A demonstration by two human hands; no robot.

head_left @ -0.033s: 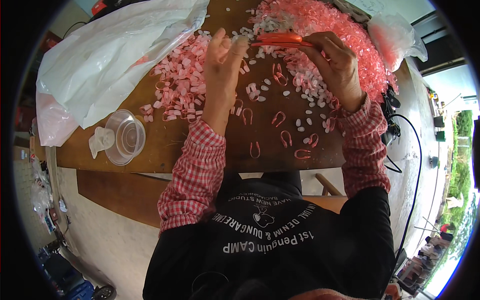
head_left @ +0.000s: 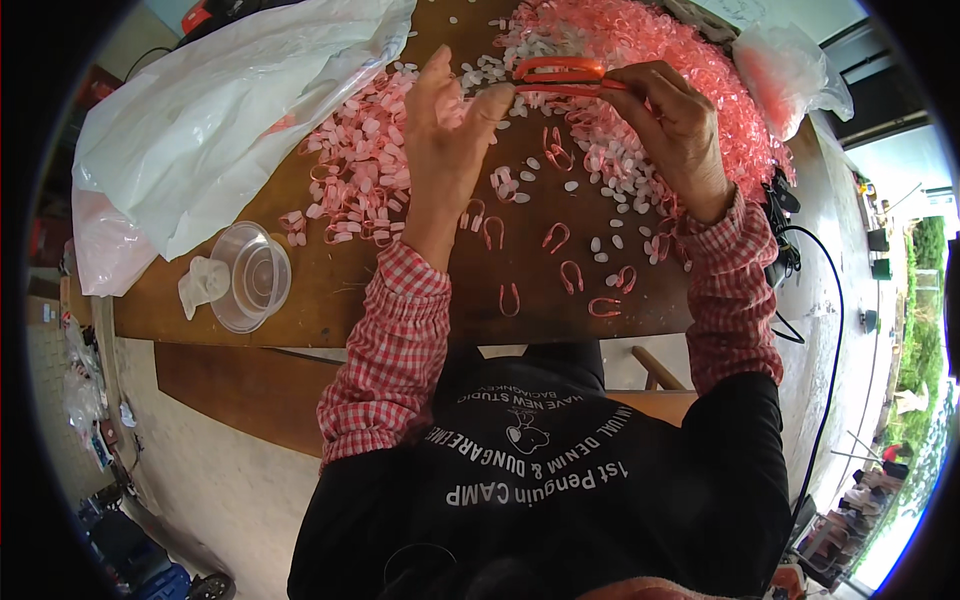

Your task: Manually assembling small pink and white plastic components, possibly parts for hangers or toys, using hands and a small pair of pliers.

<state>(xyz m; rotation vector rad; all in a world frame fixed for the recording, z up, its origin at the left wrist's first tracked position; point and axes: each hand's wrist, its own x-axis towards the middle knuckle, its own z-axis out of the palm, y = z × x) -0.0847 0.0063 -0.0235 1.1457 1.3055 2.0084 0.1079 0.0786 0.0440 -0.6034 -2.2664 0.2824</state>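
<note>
My right hand [head_left: 675, 125] grips the right end of a red two-armed hand tool [head_left: 560, 72] between thumb and fingers. A narrow gap shows between the tool's two long arms; its exact kind I cannot make out. My left hand [head_left: 445, 125] is raised at the tool's left end, fingers up and thumb spread apart, the thumb tip close to the tool. Whether they touch is unclear. Beneath the hands lie loose pink U-shaped plastic pieces [head_left: 557, 237] and small white oval pads [head_left: 571, 186]. Left of my left wrist, pink U-shaped pieces with pads [head_left: 360, 165] form a pile.
A large heap of pink pieces [head_left: 650, 50] covers the table's [head_left: 420, 310] far right. To the left are a white plastic sack [head_left: 240, 110] and a clear round tub [head_left: 262, 280] with crumpled white material [head_left: 204, 285]. Black cables [head_left: 783, 240] hang at the right edge.
The gap between the red tool's arms has widened. My left thumb and fingers have spread farther apart. My right hand keeps its grip almost unmoved.
</note>
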